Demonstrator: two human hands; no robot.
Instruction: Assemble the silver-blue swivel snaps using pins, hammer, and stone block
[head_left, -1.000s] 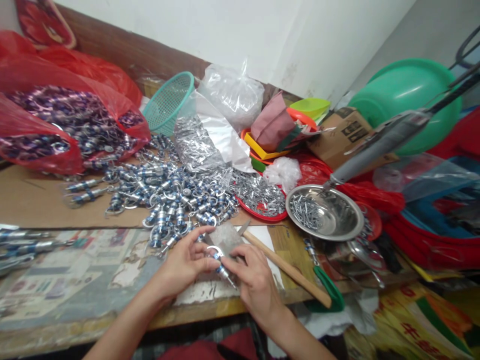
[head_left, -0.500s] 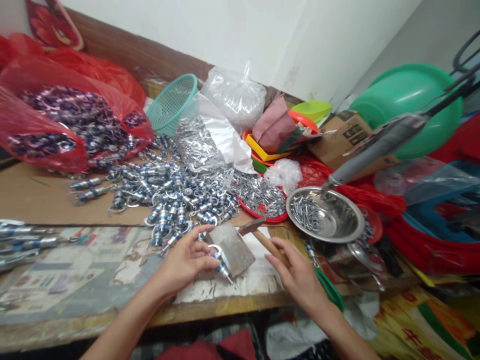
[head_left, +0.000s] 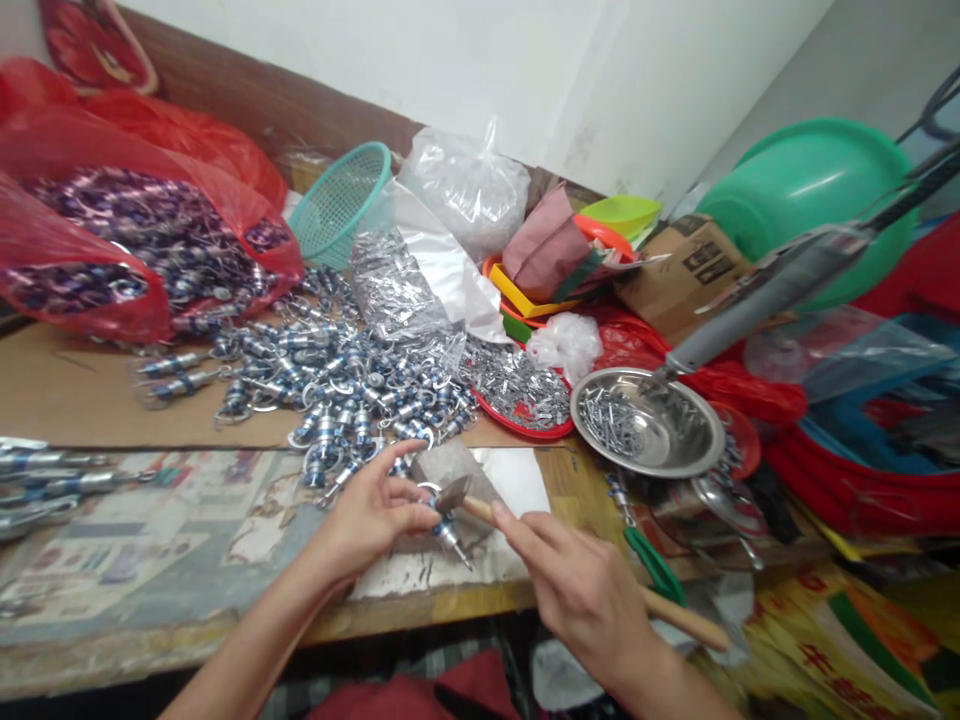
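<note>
My left hand (head_left: 382, 505) pinches a blue and silver metal fitting with a curved hook (head_left: 452, 543) against a grey metal block (head_left: 457, 465). In my right hand (head_left: 589, 590) is a hammer (head_left: 480, 508), gripped by its wooden handle, whose far end sticks out behind the hand. The hammer's head is over the fitting, at my left fingertips; whether it touches is hard to tell. Beneath the block lies white paper (head_left: 525, 480). A heap of similar fittings (head_left: 352, 390) spreads just beyond my left hand.
Behind the block stand a red tray of small metal pieces (head_left: 525, 400) and a steel bowl of pins (head_left: 649, 470). A grey-handled tool (head_left: 772, 290) reaches over the bowl. At left is a red bag (head_left: 82, 320) of fittings; a green-handled item (head_left: 652, 565) lies right.
My right hand has turned and brought the hammer down and left, from above the block's far right corner onto or just over the fitting. My left hand stays almost in place.
</note>
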